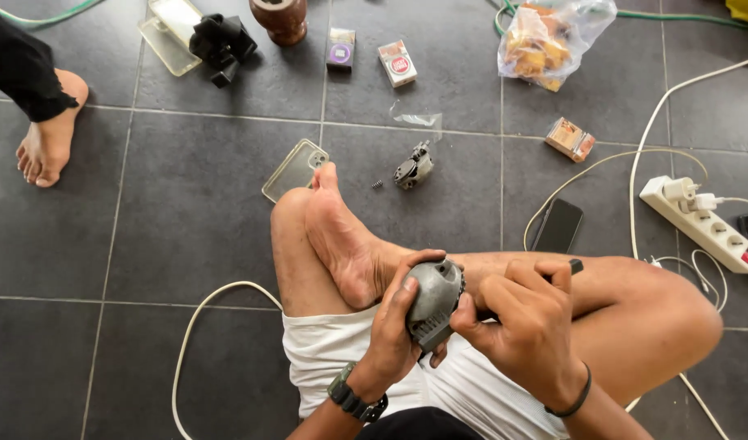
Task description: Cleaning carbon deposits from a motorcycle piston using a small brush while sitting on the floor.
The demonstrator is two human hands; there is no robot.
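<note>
A: What are the hands doing?

B: A person sits cross-legged on a dark grey tiled floor (186, 212), seen from above. The left hand (394, 322) is wrapped around a rounded grey metal housing (433, 303), its grip closed on it with the thumb lying across the top. The housing sits in the lap, just above white shorts (333, 350) and beside the sole of a bare foot (341, 236).

A: And the right hand?

B: The right hand (524, 326) is curled tight round a thin dark tool (575, 266), only whose end shows past the fingers. Its thumb touches the right side of the housing. The left wrist wears a dark watch (353, 398), the right a thin black band (576, 399).

A: What lies around on the floor?

B: Ahead of the foot sits a small grey machine part (414, 167), with a tiny spring (377, 184) just beside it. A clear phone case (296, 169) lies near the toes. Further right are a black phone (558, 226), a small orange box (570, 139) and a white power strip (701, 223) with plugs in it. White cables (196, 326) loop across the tiles. At the top edge are two small packets (370, 55), a brown round pot (280, 18) and a clear bag of orange snacks (545, 39). Another person's bare foot (48, 134) rests at top left
</note>
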